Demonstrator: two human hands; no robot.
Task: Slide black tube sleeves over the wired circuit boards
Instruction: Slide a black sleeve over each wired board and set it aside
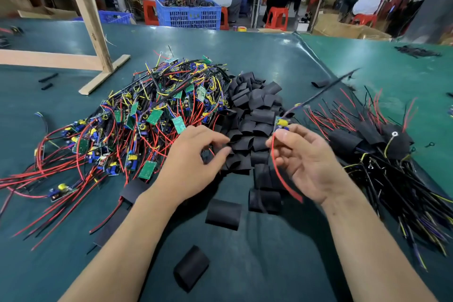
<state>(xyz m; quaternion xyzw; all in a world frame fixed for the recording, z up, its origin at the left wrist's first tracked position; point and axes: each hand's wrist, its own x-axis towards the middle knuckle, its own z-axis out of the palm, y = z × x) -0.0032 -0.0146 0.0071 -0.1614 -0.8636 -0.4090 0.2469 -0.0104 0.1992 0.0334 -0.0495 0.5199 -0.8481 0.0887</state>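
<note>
A big heap of wired circuit boards, green boards with red, black and yellow leads, lies left of centre. Beside it sits a pile of flat black tube sleeves. My left hand reaches into the near edge of that pile, thumb and fingers closing round a black sleeve. My right hand pinches one wired board with a yellow part, its red wire hanging down and a black lead trailing up to the right.
Sleeved boards with long wires are heaped at the right. Loose sleeves lie near me on the green mat. A wooden frame stands at the back left. A blue crate and seated people are beyond the table.
</note>
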